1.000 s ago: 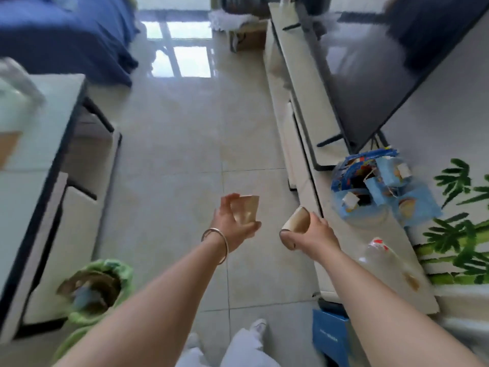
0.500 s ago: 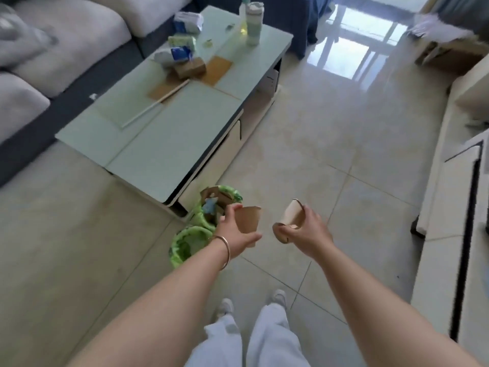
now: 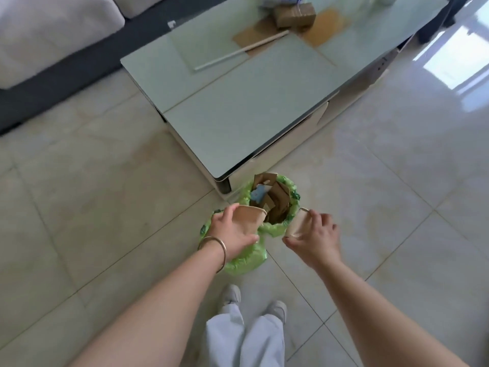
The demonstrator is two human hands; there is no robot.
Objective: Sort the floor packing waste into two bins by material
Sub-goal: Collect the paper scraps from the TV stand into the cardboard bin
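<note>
A glass-topped coffee table (image 3: 254, 107) stands on the pale tiled floor (image 3: 79, 197). On its tabletop lie a small cardboard box (image 3: 295, 14), flat brown card (image 3: 250, 35) and a long white stick (image 3: 240, 50). A grey sofa (image 3: 53, 35) sits beyond, upper left.

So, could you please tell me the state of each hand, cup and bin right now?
Left hand: grips a paper cup.
Right hand: grips a second paper cup.
Far bin: green-lined, holds cardboard scraps.
Near bin: green-lined, contents hidden by the left hand.
</note>
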